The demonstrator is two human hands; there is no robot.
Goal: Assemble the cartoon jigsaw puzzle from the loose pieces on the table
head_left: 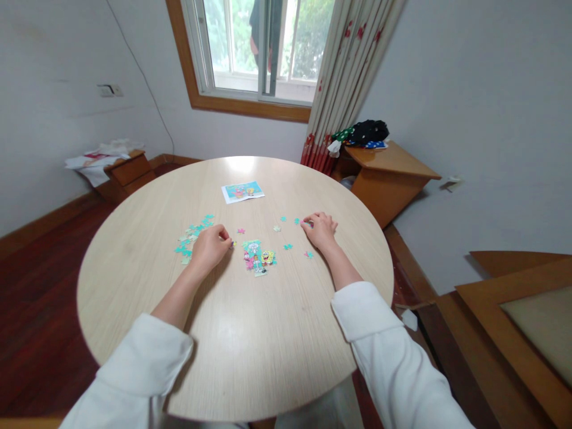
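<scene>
My left hand (209,247) is closed in a pinch on a small puzzle piece (233,244), just left of a partly joined jigsaw puzzle (254,260) with cartoon figures. Behind that hand lies a pile of loose teal puzzle pieces (195,230), partly covered by it. Over to the right, my right hand (320,229) has its thumb and index finger closed on a pink and teal puzzle piece (307,223) at the tabletop. Several single pieces are scattered between the hands, among them a pink piece (241,231), a pale piece (277,229) and a teal piece (288,246).
A printed picture sheet (242,192) with cartoon figures lies farther back on the round wooden table (250,345). Beyond the table are a wooden cabinet (384,179) with cloths on top, a small drawer unit (129,173) and a curtain (346,65) beside the window.
</scene>
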